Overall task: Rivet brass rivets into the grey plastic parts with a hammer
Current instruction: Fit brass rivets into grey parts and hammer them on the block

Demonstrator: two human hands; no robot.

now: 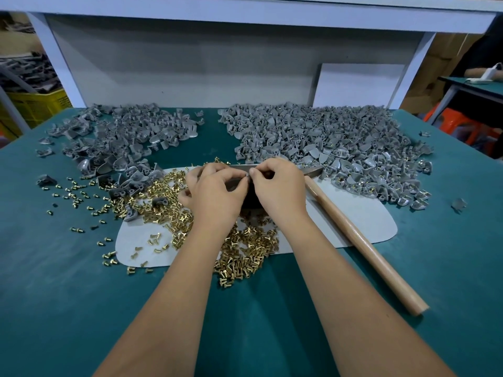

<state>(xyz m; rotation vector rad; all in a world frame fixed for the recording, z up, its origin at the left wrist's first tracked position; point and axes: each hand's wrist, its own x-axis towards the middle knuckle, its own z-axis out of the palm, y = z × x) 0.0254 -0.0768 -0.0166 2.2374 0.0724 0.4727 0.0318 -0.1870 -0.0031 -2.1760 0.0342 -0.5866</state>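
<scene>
Your left hand point(217, 190) and right hand point(277, 186) meet over the middle of the white mat point(362, 213), fingers curled, the tips of both pinching one small grey plastic part point(248, 176) between them; it is too small and too covered to tell whether a rivet sits in it. Under and around your wrists lies the heap of brass rivets point(245, 248), spread across the mat and spilling left onto the green table point(68, 295). The hammer point(359, 240) lies untouched just right of your right hand, its wooden handle running toward the near right edge of the table, its metal head by the far edge of the mat. Beyond your hands, a left pile of grey parts point(122, 140) holds plain pieces, while the right pile of grey parts point(340, 142) shows brass glinting among them.
</scene>
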